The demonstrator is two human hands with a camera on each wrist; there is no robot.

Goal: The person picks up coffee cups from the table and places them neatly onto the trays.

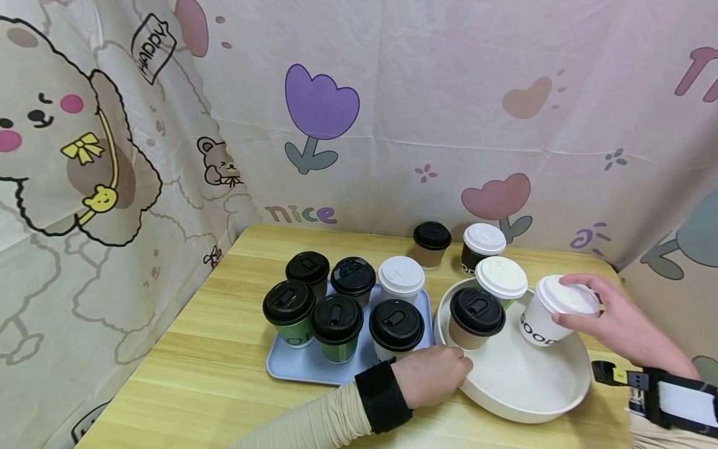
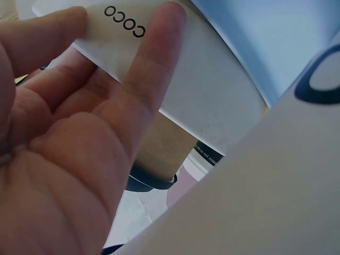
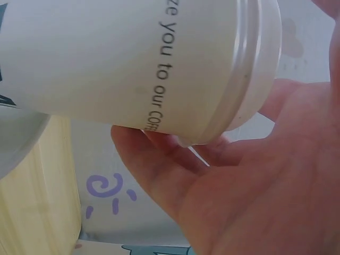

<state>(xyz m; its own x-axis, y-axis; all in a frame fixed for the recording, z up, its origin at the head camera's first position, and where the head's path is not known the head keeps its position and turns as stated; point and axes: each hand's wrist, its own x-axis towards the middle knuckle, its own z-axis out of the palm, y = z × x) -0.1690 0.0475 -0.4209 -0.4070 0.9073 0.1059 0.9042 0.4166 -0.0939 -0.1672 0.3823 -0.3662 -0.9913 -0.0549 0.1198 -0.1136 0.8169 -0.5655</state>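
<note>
In the head view, my right hand [image 1: 614, 315] grips a white paper coffee cup [image 1: 541, 319] around its white lid [image 3: 255, 69]. The cup tilts a little above the right part of a round cream tray [image 1: 521, 390]. My left hand [image 1: 434, 374] holds that tray's left rim, and some fingers pass behind the wall in the left wrist view. Inside the tray stand a brown cup with a black lid [image 1: 477, 312] and a green cup with a cream lid [image 1: 501, 277].
Left of the round tray lies a blue rectangular tray [image 1: 303, 371], holding several lidded cups, among them a white-lidded cup [image 1: 401, 274]. Behind stand a brown cup [image 1: 430, 249] and a black cup with a white lid [image 1: 482, 243], near the patterned cloth [image 1: 392, 156] at the wooden table's [image 1: 185, 374] back.
</note>
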